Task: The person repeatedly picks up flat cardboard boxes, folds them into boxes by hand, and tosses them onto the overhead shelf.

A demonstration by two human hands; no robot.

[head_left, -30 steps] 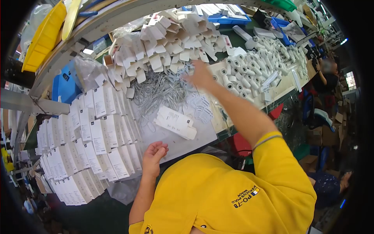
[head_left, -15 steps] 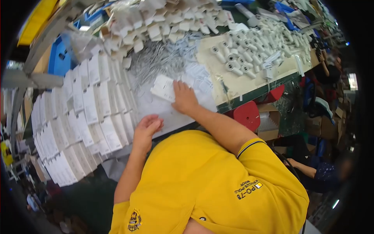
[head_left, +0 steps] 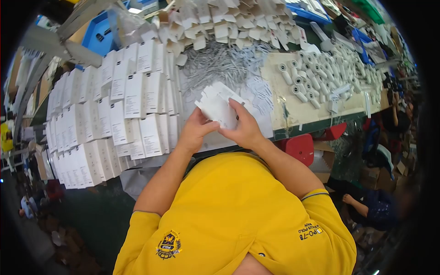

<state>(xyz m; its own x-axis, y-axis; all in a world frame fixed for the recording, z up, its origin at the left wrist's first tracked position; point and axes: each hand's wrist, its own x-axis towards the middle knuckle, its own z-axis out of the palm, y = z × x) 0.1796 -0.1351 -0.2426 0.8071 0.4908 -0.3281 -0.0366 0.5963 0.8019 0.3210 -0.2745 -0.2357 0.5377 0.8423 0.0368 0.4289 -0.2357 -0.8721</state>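
A white carton (head_left: pixel 219 107) is held up between both hands over the near edge of the table, its flaps pointing away from me. My left hand (head_left: pixel 198 130) grips its left side and lower corner. Fingers and thumb of my right hand (head_left: pixel 244 127) close on its right side. Beyond the carton lies a heap of grey cables (head_left: pixel 213 66), with a group of small white labelled pieces (head_left: pixel 260 94) to its right. Rows of white printed boxes (head_left: pixel 133 96) stand close together to the left of my hands.
Open white cartons (head_left: pixel 229 20) are heaped at the back. White cylindrical devices (head_left: pixel 311 75) cover the right part of the table (head_left: pixel 286 103). A blue tray (head_left: pixel 98 36) sits at back left, a red stool (head_left: pixel 299 149) at right. Other people (head_left: pixel 376 206) are at the far right.
My right hand came back from the cable heap to the carton on the table. Now the carton is lifted, and my left hand has closed on it too. The view has shifted.
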